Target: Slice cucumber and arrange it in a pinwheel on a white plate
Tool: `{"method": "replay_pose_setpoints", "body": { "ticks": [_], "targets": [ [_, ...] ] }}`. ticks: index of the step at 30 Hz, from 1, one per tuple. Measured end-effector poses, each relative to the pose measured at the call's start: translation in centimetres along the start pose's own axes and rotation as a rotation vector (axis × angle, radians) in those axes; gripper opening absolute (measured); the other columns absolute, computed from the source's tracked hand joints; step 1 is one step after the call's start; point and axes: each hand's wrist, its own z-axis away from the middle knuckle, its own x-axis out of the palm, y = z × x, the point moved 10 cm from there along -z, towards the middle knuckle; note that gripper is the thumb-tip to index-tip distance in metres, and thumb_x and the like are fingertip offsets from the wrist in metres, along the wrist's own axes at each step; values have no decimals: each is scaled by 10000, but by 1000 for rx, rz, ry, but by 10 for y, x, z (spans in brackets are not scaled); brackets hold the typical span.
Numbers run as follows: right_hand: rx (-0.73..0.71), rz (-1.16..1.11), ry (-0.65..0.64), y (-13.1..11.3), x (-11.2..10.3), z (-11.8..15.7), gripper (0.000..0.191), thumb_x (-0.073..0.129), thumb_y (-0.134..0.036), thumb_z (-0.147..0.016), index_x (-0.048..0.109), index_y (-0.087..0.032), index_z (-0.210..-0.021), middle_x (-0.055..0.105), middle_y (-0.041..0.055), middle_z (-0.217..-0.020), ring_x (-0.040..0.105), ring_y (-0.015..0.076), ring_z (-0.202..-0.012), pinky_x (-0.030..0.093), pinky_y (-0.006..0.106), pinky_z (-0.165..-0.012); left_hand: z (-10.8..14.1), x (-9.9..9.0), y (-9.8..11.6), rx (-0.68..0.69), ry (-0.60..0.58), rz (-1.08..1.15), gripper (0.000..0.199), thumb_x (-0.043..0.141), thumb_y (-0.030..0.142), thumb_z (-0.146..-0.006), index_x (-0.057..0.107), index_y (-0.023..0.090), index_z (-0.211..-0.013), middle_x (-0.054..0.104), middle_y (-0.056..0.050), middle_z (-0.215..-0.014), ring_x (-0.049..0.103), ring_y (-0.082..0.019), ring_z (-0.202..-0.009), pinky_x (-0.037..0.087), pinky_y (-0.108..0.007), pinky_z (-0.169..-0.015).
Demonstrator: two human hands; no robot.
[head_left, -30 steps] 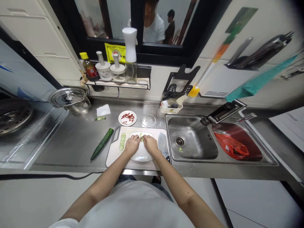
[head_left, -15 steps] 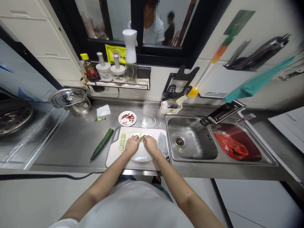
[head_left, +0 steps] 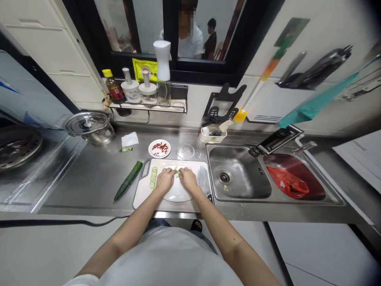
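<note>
A white plate (head_left: 177,194) lies on the pale cutting board (head_left: 143,194). Over its far part, my left hand (head_left: 165,179) and my right hand (head_left: 188,178) meet with curled fingers. Cucumber slices (head_left: 177,174) show between the fingertips, and both hands are closed on them. To the left on the board stands a row of cut cucumber slices (head_left: 153,177). A knife (head_left: 203,178) rests flat along the board's right side. Left of the board, a whole cucumber (head_left: 127,181) lies on the steel counter.
Behind the board sit a small dish of red pieces (head_left: 159,148) and a clear round lid (head_left: 185,151). A steel pot (head_left: 91,127) stands at the back left. The double sink (head_left: 241,174) is on the right, with a red plastic bag (head_left: 287,182) in its far basin.
The fingertips have shifted slightly around the cucumber slices, and more green shows between them. The view has turned a little; the plate, board and knife stay put.
</note>
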Motion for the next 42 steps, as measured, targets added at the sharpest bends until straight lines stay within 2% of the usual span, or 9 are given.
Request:
{"method": "replay_pose_setpoints", "body": {
  "ticks": [4,9,17,24,29,33,38,42],
  "targets": [
    [-20,3,14,-1,2,3,327,331,-233,-987,619,-208,-1140,623,93,-1095,548,185,-992,382,268,-820,5,0,6,56,-3,-14,366,439,170,-911,640,278,-1196,587,-73,-1097,487,-217,-1034,446,-309,-848],
    [-21,17,21,-1,4,3,339,328,-242,-991,637,-210,-1126,618,95,-1091,545,190,-996,384,267,-808,6,4,5,49,-41,-38,352,437,179,-917,644,278,-1184,588,-73,-1098,479,-216,-1034,446,-308,-851],
    [-34,14,3,-4,3,1,333,345,-228,-978,640,-210,-1133,617,101,-1094,544,197,-997,385,278,-822,6,2,5,35,-19,-17,362,448,166,-903,652,281,-1178,594,-75,-1073,485,-223,-1026,450,-314,-840],
    [-15,-22,61,2,-3,10,328,342,-214,-976,623,-195,-1143,625,96,-1082,551,187,-975,381,260,-808,13,-2,-12,-69,121,154,346,478,139,-869,683,255,-1123,607,-70,-1031,513,-218,-1012,449,-323,-871],
    [-54,-80,124,-3,-2,30,317,348,-227,-982,635,-192,-1113,640,83,-1057,555,168,-973,372,235,-825,32,-5,-21,-115,243,287,313,471,142,-868,697,223,-1069,636,-61,-1009,552,-204,-990,449,-328,-906],
    [-89,-128,174,-9,1,52,311,356,-249,-987,647,-192,-1081,653,66,-1017,565,158,-960,374,225,-814,52,-11,-26,-129,296,361,291,471,178,-871,686,215,-1064,654,-58,-1004,570,-202,-989,451,-331,-922],
    [-89,-179,200,-3,2,74,271,396,-251,-970,654,-208,-1040,657,47,-966,575,153,-916,381,229,-782,80,-20,-49,-260,319,365,250,440,223,-878,650,212,-1013,659,-63,-1023,577,-209,-992,447,-323,-901],
    [-86,-203,226,5,0,84,286,380,-237,-965,662,-200,-998,656,47,-911,574,157,-874,379,236,-759,103,-18,-86,-483,277,334,215,481,259,-845,606,208,-1013,656,-54,-934,591,-216,-924,448,-313,-805]
  ]
}}
